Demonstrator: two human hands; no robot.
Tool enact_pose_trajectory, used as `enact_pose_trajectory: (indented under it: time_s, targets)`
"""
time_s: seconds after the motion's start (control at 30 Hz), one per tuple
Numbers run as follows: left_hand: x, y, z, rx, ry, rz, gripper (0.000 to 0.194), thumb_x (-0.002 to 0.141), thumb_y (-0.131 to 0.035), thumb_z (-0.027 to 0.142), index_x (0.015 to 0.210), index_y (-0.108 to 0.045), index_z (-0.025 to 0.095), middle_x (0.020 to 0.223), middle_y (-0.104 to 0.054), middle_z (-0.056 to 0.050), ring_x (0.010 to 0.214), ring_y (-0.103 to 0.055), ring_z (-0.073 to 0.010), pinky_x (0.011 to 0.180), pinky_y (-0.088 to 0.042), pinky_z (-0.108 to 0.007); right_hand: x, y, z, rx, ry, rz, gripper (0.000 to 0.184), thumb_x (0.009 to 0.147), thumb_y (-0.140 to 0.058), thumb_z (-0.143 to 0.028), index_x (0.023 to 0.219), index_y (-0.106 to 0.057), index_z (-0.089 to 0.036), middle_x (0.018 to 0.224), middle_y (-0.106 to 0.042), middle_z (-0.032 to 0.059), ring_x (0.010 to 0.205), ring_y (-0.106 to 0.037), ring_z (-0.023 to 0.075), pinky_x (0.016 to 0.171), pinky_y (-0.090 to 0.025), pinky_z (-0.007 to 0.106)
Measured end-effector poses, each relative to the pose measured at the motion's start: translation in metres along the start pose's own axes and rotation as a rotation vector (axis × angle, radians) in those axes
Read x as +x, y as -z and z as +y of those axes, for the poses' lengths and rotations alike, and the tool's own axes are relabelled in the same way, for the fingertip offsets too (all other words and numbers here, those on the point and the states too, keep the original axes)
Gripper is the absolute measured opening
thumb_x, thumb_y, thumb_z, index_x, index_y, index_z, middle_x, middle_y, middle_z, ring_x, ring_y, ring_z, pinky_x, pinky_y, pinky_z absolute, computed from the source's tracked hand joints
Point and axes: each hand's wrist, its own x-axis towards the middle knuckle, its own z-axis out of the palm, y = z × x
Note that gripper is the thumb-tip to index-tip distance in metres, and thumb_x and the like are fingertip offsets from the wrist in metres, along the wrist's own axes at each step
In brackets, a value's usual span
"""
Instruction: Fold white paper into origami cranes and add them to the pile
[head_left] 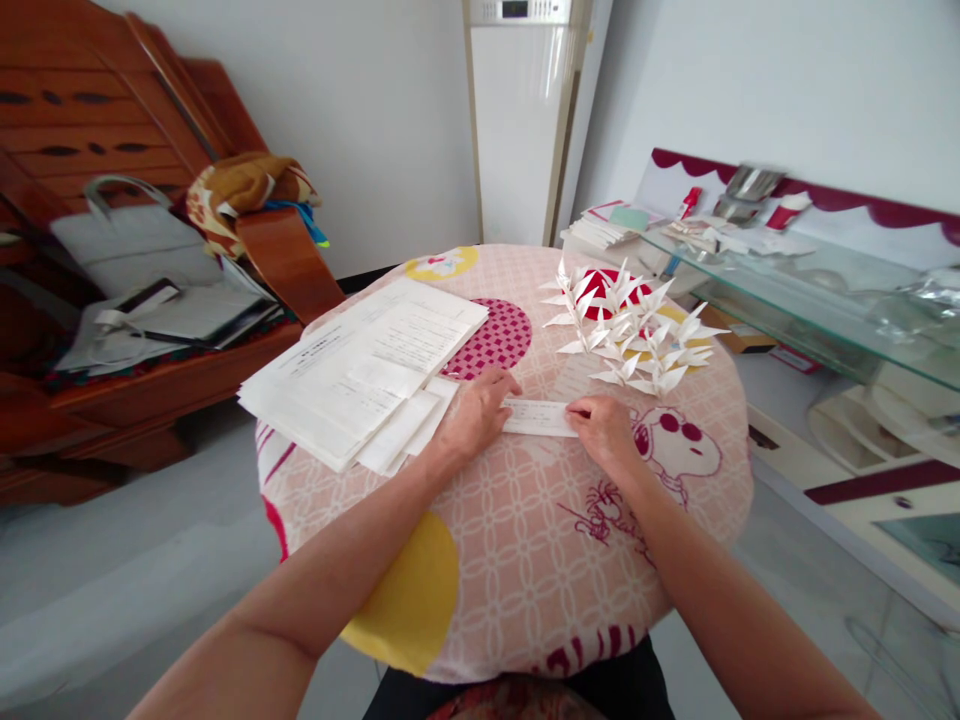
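Note:
A folded white sheet of paper (538, 417) with faint print lies lengthwise between my two hands on the round table. My left hand (478, 410) has its fingers closed at the paper's left end. At the opposite end, my right hand (602, 425) pinches the right edge between thumb and fingers. Several white origami cranes (637, 330) stand grouped beyond my right hand. Left of my left hand lies a stack of printed sheets (375, 350), with smaller paper pieces (409, 430) partly under its near edge.
A pink patterned cloth (517, 560) covers the round table. To the right, a glass-topped cabinet (825, 290) carries papers and metal bowls. A wooden bench (289, 265) on the left holds a grey bag (124, 235) and a brown cloth (240, 190). A white upright appliance (517, 130) stands behind.

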Motion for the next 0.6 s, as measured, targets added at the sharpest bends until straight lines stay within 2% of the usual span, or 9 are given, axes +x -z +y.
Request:
enact_pose_trajectory:
  time_s: [0.07,0.13,0.23,0.3,0.4,0.5,0.6]
  targets:
    - [0.004,0.002,-0.001,-0.044,-0.067,-0.124,0.026,0.082,-0.052,0.002,0.093,-0.071,0.016,0.101,-0.069,-0.007,0.097,-0.065,-0.018,0.091,-0.051,-0.03,0.0,0.002,-0.003,-0.049,0.003,-0.022,0.022,0.082,-0.06,-0.017,0.085,-0.082,-0.02,0.087,-0.079,0.0078,0.082,-0.07,0.0226,0.075,-0.047,0.029]
    - [0.007,0.004,0.0,-0.039,-0.078,-0.211,0.026,0.086,-0.05,0.004,0.09,-0.073,0.017,0.098,-0.072,-0.006,0.091,-0.067,-0.0168,0.089,-0.052,-0.029,-0.001,0.006,-0.005,-0.115,0.002,-0.043,0.023,0.084,-0.06,-0.019,0.088,-0.082,-0.02,0.09,-0.079,0.0088,0.083,-0.07,0.0224,0.074,-0.046,0.029]
    - [0.007,0.007,0.007,0.047,-0.076,-0.269,0.029,0.09,-0.052,0.008,0.1,-0.076,0.02,0.108,-0.073,-0.005,0.094,-0.069,-0.0169,0.09,-0.052,-0.029,0.0,0.013,-0.01,-0.231,0.02,-0.086,0.023,0.087,-0.059,-0.022,0.089,-0.082,-0.02,0.089,-0.078,0.0097,0.084,-0.069,0.0229,0.072,-0.044,0.029]
    - [0.004,0.006,0.012,0.136,-0.119,-0.303,0.032,0.093,-0.052,0.013,0.111,-0.076,0.025,0.119,-0.071,-0.005,0.101,-0.068,-0.0198,0.093,-0.052,-0.032,0.001,0.017,-0.015,-0.319,0.06,-0.112,0.023,0.087,-0.058,-0.022,0.087,-0.081,-0.018,0.088,-0.077,0.0118,0.085,-0.068,0.0238,0.07,-0.043,0.03]
    - [-0.002,0.003,0.018,0.254,-0.178,-0.315,0.034,0.097,-0.05,0.019,0.119,-0.073,0.03,0.129,-0.067,-0.006,0.109,-0.066,-0.0241,0.094,-0.052,-0.037,0.004,0.016,-0.023,-0.414,0.177,-0.139,0.025,0.085,-0.054,-0.012,0.088,-0.079,-0.013,0.094,-0.076,0.0158,0.087,-0.067,0.0242,0.072,-0.042,0.03]
    - [-0.006,0.002,0.02,0.275,-0.189,-0.293,0.035,0.097,-0.049,0.019,0.12,-0.073,0.032,0.131,-0.067,-0.006,0.112,-0.065,-0.0238,0.096,-0.052,-0.037,0.007,0.01,-0.03,-0.325,0.225,-0.182,0.028,0.079,-0.053,-0.004,0.09,-0.078,-0.012,0.094,-0.076,0.0144,0.086,-0.066,0.0221,0.072,-0.042,0.028]
    - [-0.007,0.001,0.018,0.229,-0.167,-0.255,0.035,0.096,-0.052,0.019,0.119,-0.074,0.033,0.13,-0.068,-0.005,0.115,-0.064,-0.0237,0.1,-0.051,-0.037,0.009,0.005,-0.031,-0.121,0.12,-0.21,0.024,0.078,-0.057,-0.006,0.087,-0.078,-0.013,0.086,-0.077,0.01,0.078,-0.066,0.0185,0.067,-0.042,0.025]
